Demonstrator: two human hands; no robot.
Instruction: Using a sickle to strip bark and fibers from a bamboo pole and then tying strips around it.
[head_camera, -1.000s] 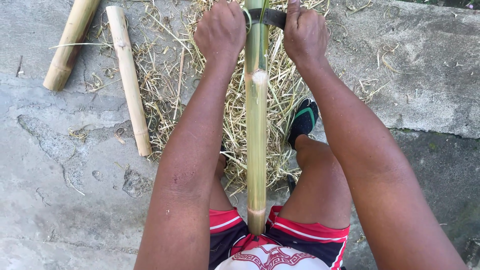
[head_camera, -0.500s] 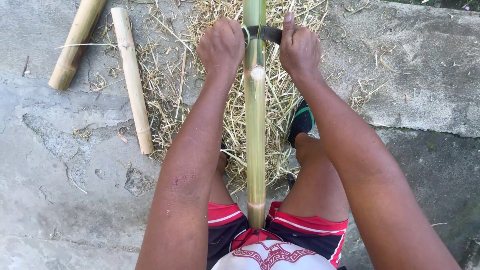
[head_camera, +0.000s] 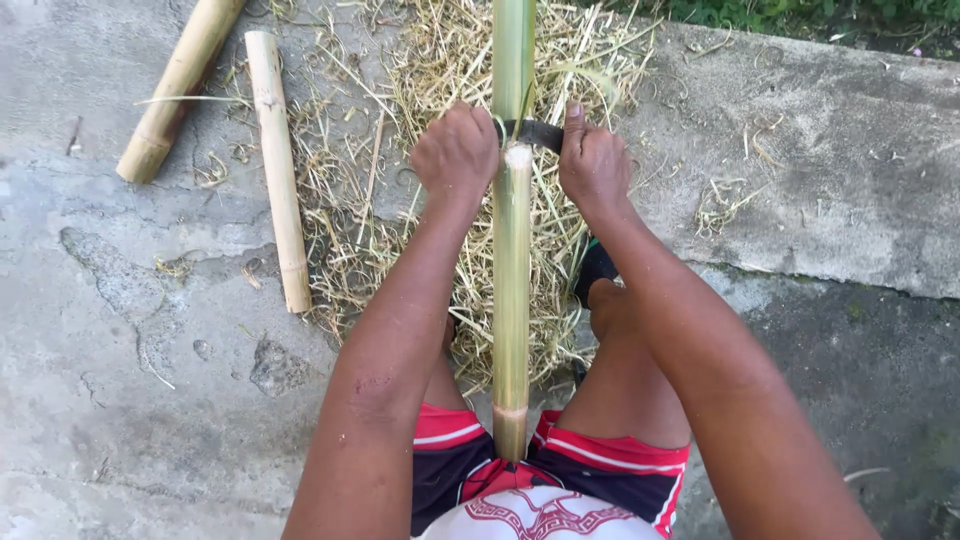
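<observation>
A long green bamboo pole (head_camera: 512, 270) runs from between my legs straight away from me over a heap of dry shavings (head_camera: 440, 200). A dark blade (head_camera: 532, 133) lies across the pole at a pale node. My left hand (head_camera: 455, 155) grips the blade's end on the left of the pole. On the right side, my right hand (head_camera: 592, 165) holds the blade's other end, thumb stretched along it. Both fists are closed on the tool, and most of the blade is hidden by them and the pole.
Two cut bamboo pieces lie on the concrete at the upper left: a thick one (head_camera: 180, 85) and a thinner pale one (head_camera: 278, 165). My foot in a dark sandal (head_camera: 597, 270) rests beside the shavings. Grass edges the slab at the top right (head_camera: 800, 15).
Both hands and the blade have moved along the pole toward me, lower in view. The pole itself stays in line between my legs.
</observation>
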